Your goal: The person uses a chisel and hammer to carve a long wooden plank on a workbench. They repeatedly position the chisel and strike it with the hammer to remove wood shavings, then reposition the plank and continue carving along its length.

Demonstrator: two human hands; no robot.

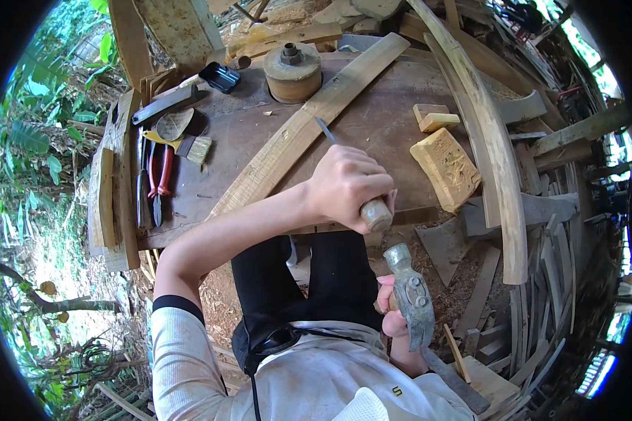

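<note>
My left hand (351, 181) is wrapped round a chisel (377, 215), its handle butt pointing back toward me. The narrow blade reaches out past my knuckles to a long wooden plank (281, 153) lying slantwise across the table; whether the tip touches the wood I cannot tell. Near my lap on the right, my right hand (392, 316) is closed on a claw hammer (414, 300). The worn grey head is raised toward the camera, hiding most of the handle and part of the fingers. The hammer and the chisel butt are a short way apart.
Pliers (163, 175) with red handles, a paintbrush (195, 149) and a black plastic piece (220, 77) lie on the table's left. A round wooden block (292, 74) with a bolt stands at the back. Cut wood blocks (446, 168) and long curved timbers (488, 126) are on the right.
</note>
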